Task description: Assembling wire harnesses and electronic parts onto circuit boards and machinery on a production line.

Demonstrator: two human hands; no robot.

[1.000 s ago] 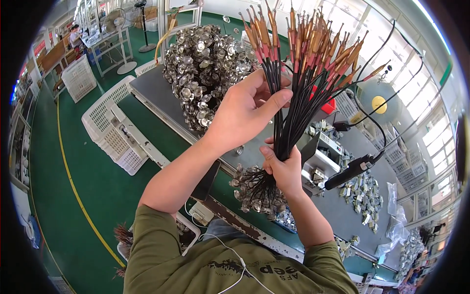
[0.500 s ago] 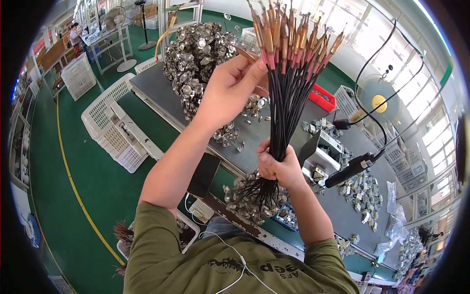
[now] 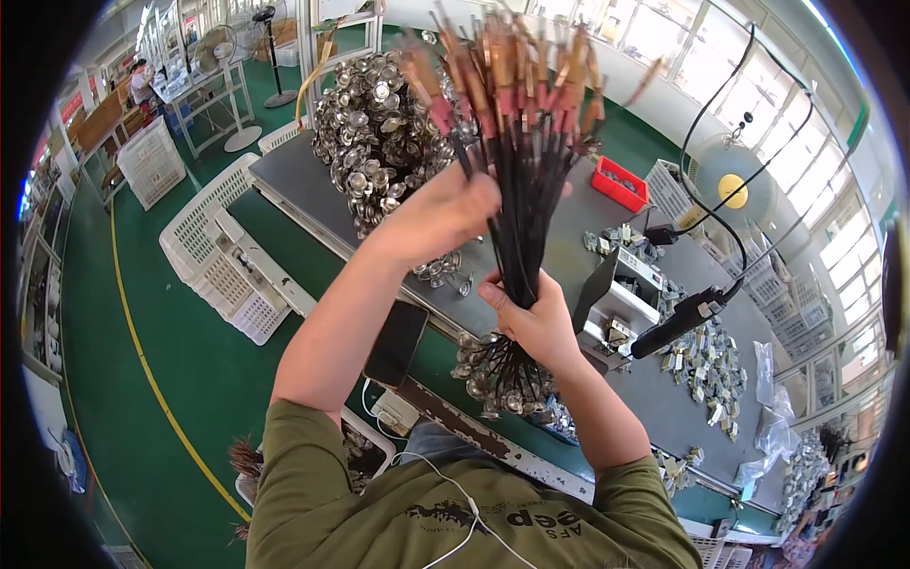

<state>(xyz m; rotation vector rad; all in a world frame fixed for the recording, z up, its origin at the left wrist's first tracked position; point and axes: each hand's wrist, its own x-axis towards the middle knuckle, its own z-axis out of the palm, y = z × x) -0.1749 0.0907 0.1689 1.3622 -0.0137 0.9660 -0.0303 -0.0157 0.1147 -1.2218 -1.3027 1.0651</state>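
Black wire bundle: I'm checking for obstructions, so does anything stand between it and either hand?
Nothing visible does. The right hand grips the black wire bundle directly. The left hand, blurred, is at its left side; exact contact is unclear.

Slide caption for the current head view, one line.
Right hand grips a bundle of black wires, left hand at its upper part, near a pile of metal cups.

Gathered in the right hand (image 3: 533, 321), a black wire bundle (image 3: 520, 223) fans out above it to blurred coppery tips (image 3: 504, 81); silvery metal cups (image 3: 498, 381) cluster below.
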